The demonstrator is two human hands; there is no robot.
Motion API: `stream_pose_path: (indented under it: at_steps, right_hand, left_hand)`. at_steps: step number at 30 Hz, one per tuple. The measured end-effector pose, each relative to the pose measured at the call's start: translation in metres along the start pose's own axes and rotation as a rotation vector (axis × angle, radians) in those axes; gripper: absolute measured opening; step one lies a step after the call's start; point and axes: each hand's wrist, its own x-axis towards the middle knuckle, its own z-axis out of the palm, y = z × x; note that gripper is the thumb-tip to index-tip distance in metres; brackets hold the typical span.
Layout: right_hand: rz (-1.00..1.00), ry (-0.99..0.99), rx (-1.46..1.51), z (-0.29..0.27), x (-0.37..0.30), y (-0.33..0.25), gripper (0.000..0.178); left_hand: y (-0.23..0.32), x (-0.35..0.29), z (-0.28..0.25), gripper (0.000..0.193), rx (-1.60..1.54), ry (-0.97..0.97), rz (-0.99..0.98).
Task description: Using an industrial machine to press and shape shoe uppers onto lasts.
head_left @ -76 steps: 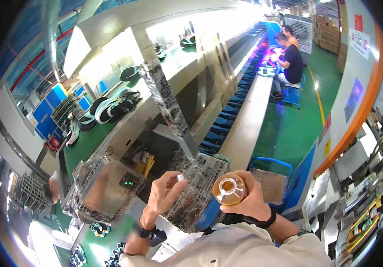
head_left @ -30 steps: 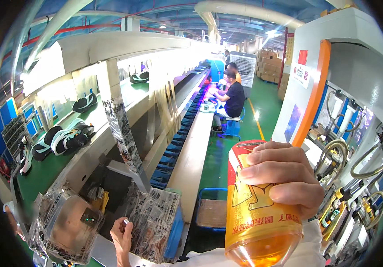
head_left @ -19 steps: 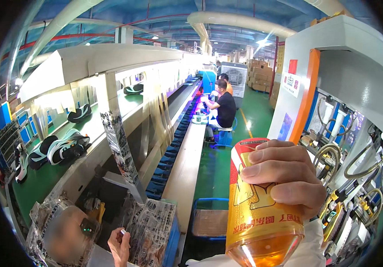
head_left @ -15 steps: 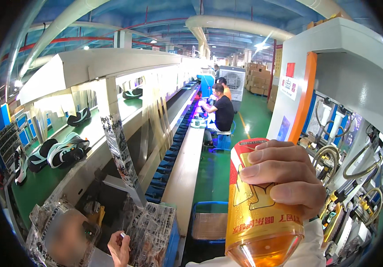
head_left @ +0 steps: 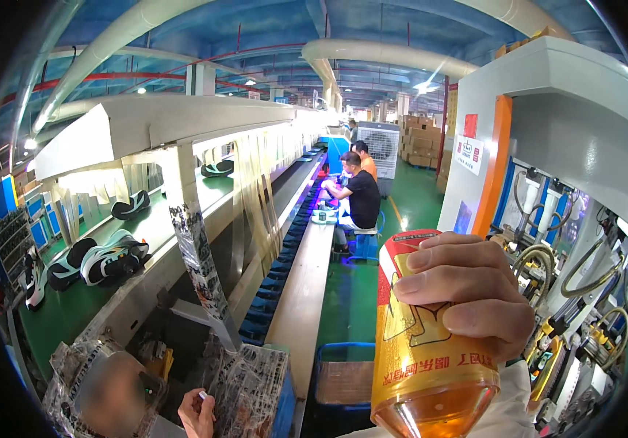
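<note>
My right hand (head_left: 475,292) is wrapped round a plastic bottle (head_left: 409,358) of amber drink with a yellow and red label. The bottle is tipped upside down, base up. Its tapered shoulder points to the lower edge, and its neck is out of view. At the lower left, my left hand (head_left: 197,415) is closed, with a small white piece, perhaps a cap, pinched in its fingertips (head_left: 203,395). Beside it stands a box-like part (head_left: 252,379) wrapped in printed clear film.
A conveyor line (head_left: 307,270) runs away ahead, with sports shoes (head_left: 113,257) on a green belt to the left. A blue-rimmed crate (head_left: 345,383) sits below. Machines with hoses (head_left: 540,255) stand at right. Co-workers (head_left: 361,193) sit beside the line; a blurred face shows at lower left.
The view has tilted up slightly, so the seated co-workers and the line sit lower in it. Both hands keep their hold, and the bottle stays nearly in place.
</note>
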Motion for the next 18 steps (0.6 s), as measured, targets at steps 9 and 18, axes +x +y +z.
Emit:
stream_pose_path:
  at_steps: [9, 18]
  right_hand:
    - [0.046, -0.006, -0.009, -0.0038, 0.0001, -0.0017, 0.043]
    - [0.042, 0.032, -0.022, -0.0062, 0.0011, -0.004, 0.043]
  left_hand:
    - [-0.0007, 0.0002, 0.0025, 0.028, -0.032, -0.001, -0.021]
    - [0.0022, -0.0009, 0.0006, 0.027, -0.035, -0.008, -0.007]
